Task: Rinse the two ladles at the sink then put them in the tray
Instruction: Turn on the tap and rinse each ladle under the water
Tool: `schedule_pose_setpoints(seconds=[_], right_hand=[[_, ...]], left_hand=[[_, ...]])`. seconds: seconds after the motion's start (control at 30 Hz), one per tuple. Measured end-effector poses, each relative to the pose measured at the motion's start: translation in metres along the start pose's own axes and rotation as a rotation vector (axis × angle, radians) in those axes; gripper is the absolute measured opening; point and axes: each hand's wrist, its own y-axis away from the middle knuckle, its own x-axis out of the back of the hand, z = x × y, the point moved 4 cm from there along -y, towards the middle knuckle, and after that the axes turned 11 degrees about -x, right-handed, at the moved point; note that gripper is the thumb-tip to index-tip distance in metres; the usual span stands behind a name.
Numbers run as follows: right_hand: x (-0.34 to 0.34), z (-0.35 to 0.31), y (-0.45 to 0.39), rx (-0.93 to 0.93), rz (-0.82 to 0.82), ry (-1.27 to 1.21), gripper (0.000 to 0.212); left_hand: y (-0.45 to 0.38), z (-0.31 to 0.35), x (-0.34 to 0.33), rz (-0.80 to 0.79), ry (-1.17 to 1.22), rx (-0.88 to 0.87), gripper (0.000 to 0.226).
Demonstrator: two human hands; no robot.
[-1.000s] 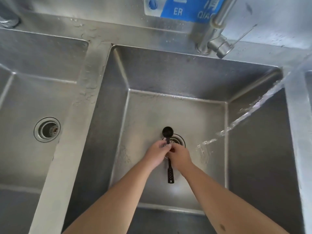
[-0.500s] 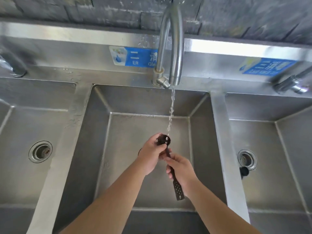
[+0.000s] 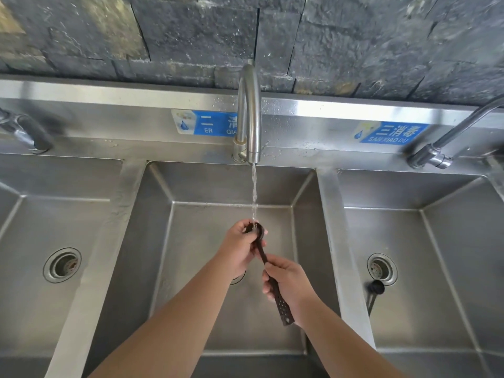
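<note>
A small black ladle [image 3: 262, 251] with a perforated handle end is held over the middle sink basin [image 3: 191, 241]. Its bowl sits under the thin water stream from the curved faucet [image 3: 249, 115]. My left hand [image 3: 240, 249] wraps around the bowl end, fingers on the rim. My right hand [image 3: 289, 285] grips the handle lower down; the handle tip sticks out below it. A second black ladle [image 3: 375, 291] lies in the right basin beside the drain, bowl up against the drain ring. No tray is in view.
Three steel basins stand side by side, with a drain [image 3: 62, 265] in the left one and a drain [image 3: 381, 268] in the right. Taps stand at far left [image 3: 27, 132] and far right [image 3: 436, 156]. Blue labels sit on the backsplash under a dark stone wall.
The ladle rose from low near the middle drain up under the running faucet. My left hand shifted onto the bowl, my right slid down the handle. The view tilted up, showing the right basin.
</note>
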Motion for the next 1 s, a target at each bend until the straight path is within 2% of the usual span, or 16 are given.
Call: schedule_pose_setpoints(seconds=[0.13, 0.33, 0.43, 0.53, 0.63, 0.83, 1.0], right_hand=[[-0.001, -0.003, 0.0, -0.046, -0.062, -0.093, 0.022], [-0.005, -0.007, -0.004, -0.087, -0.127, -0.139, 0.025], [-0.006, -0.009, -0.006, -0.067, -0.151, -0.123, 0.024], [-0.011, -0.012, -0.01, -0.057, -0.182, -0.162, 0.022], [-0.018, -0.018, -0.015, -0.044, -0.192, -0.198, 0.019], [-0.029, -0.04, -0.025, 0.026, -0.218, -0.246, 0.026], [-0.036, -0.061, -0.033, 0.044, -0.245, -0.282, 0.022]], left_hand=[[-0.004, 0.003, -0.001, 0.006, -0.026, -0.011, 0.019], [0.0, 0.012, 0.009, -0.007, 0.253, 0.017, 0.04], [0.004, 0.014, 0.011, -0.048, 0.333, 0.015, 0.041], [0.005, 0.02, 0.009, -0.104, 0.23, -0.054, 0.026], [0.001, 0.027, 0.01, -0.085, 0.139, -0.073, 0.017], [0.001, 0.043, 0.005, -0.12, -0.065, -0.09, 0.016], [-0.004, 0.058, 0.001, -0.059, -0.176, -0.154, 0.012]])
